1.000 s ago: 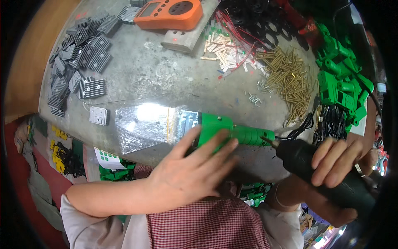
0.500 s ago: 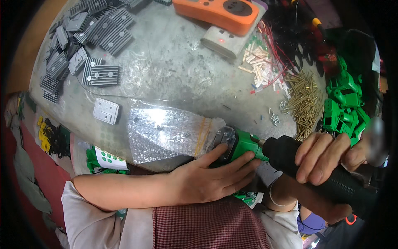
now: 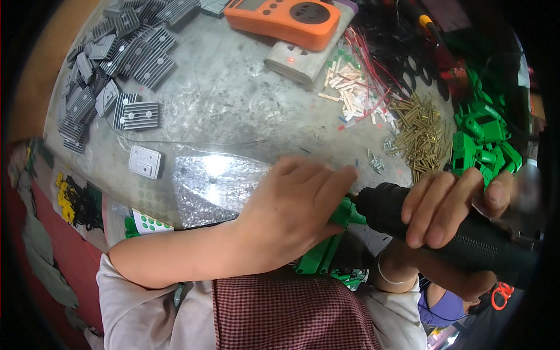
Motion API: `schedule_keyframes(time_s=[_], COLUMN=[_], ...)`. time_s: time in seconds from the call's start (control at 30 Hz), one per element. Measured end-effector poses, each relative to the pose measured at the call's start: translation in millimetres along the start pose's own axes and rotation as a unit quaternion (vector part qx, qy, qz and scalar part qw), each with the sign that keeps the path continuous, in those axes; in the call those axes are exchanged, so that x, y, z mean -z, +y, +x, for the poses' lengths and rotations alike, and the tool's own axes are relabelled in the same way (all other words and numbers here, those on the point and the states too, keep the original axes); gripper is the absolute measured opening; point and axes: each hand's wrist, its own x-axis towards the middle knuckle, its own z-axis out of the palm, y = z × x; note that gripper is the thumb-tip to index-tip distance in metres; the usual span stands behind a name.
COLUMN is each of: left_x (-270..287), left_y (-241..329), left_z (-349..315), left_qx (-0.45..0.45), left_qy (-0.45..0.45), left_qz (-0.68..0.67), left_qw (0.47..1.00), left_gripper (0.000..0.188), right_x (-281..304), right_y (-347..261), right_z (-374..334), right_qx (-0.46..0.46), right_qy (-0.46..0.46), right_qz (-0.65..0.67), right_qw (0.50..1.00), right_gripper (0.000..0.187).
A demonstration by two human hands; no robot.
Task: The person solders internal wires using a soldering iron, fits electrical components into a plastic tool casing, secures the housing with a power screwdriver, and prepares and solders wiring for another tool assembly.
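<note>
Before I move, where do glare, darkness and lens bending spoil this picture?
In the head view, white glare washes out a patch of the bubble wrap; in the head view, the green part is mostly covered, with deep shadow beside it; in the head view, fisheye bending curves the edge of the table, and the picture's corners go black.

The head-worn fisheye looks down from close above the left hand (image 3: 291,213), right hand (image 3: 446,213) and worktable (image 3: 221,99).
</note>
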Motion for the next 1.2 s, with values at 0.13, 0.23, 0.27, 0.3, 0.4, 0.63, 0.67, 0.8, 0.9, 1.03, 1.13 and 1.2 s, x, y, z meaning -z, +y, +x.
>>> schedule_keyframes(time_s=[0.13, 0.23, 0.27, 0.3, 0.4, 0.63, 0.67, 0.8, 0.9, 1.03, 1.13, 1.2], left_x=[2, 4, 4, 4, -1, 3, 1, -1, 0, -2, 1, -1], left_y=[-4, 0, 1, 1, -3, -6, -9, -8, -7, -10, -10, -10], left_z=[1, 5, 6, 6, 1, -6, -4, -1, -1, -4, -2, -1], left_qx=[-0.003, -0.011, -0.003, 0.004, -0.003, 0.008, 0.0, -0.024, -0.007, -0.017, 0.017, 0.01], left_qy=[-0.031, -0.065, -0.057, -0.049, -0.001, -0.023, -0.021, -0.008, -0.018, 0.026, -0.019, -0.025], left_qz=[-0.002, 0.008, 0.01, 0.012, 0.02, 0.004, -0.018, -0.024, -0.038, -0.044, -0.068, -0.054], left_qw=[1.0, 0.998, 0.998, 0.999, 1.0, 1.0, 1.0, 0.999, 0.999, 0.999, 0.997, 0.998], left_gripper=[0.068, 0.068, 0.067, 0.067, 0.066, 0.066, 0.066, 0.068, 0.07, 0.074, 0.079, 0.083], right_x=[2, 4, 5, 6, 2, -10, -10, -12, -14, -15, -15, -16], right_y=[-8, -19, -21, -23, -14, -6, -8, -15, -14, -11, -7, -4], right_z=[-5, -7, -8, -9, -15, -15, -15, -10, -9, -8, -6, -4], right_qx=[0.031, 0.06, 0.07, 0.079, 0.087, 0.047, 0.046, 0.063, 0.054, 0.032, 0.014, 0.001], right_qy=[0.027, 0.05, 0.055, 0.061, 0.101, 0.151, 0.16, 0.151, 0.137, 0.112, 0.09, 0.072], right_qz=[-0.01, -0.022, -0.024, -0.027, -0.026, -0.014, -0.01, -0.011, -0.016, -0.029, -0.034, -0.037], right_qw=[0.999, 0.997, 0.996, 0.995, 0.991, 0.987, 0.986, 0.987, 0.989, 0.993, 0.995, 0.997], right_gripper=[0.067, 0.067, 0.067, 0.067, 0.07, 0.08, 0.08, 0.08, 0.077, 0.071, 0.066, 0.063])
